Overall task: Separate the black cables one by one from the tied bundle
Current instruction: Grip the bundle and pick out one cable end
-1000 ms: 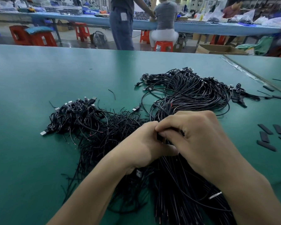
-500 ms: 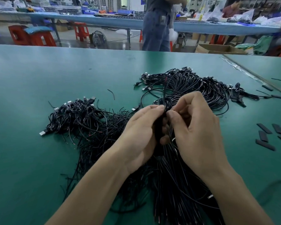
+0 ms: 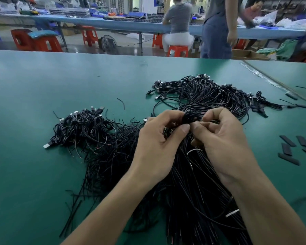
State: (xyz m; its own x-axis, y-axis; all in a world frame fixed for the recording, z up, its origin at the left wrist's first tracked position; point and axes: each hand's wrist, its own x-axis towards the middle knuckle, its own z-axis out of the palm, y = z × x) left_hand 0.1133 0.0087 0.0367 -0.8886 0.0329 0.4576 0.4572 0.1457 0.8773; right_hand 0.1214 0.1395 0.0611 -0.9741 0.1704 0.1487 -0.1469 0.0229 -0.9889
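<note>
**A:** Both hands have lifted and drawn slightly apart since half a second ago, and a small black wad [image 3: 190, 117] now shows between the fingertips.

**B:** Who has hold of it?

**A:** Both. The left hand [image 3: 157, 145] pinches it with thumb and forefinger, and the right hand [image 3: 224, 138] nips the other side. The tied bundle [image 3: 193, 188] lies under the wrists on the green table [image 3: 42, 174], running back toward the person.

**B:** What's the risk?

**A:** Pulling hard while the wad is tangled. That probably tightens it, or drags several cables out together.

**B:** And the pale loop [image 3: 193, 150] below the right thumb?

**A:** Perhaps the tie, though I cannot tell. If it holds, a tug likely hauls the whole bundle into the loose pile [image 3: 85, 129] just beside it, and the sorted cables mix again.
</note>
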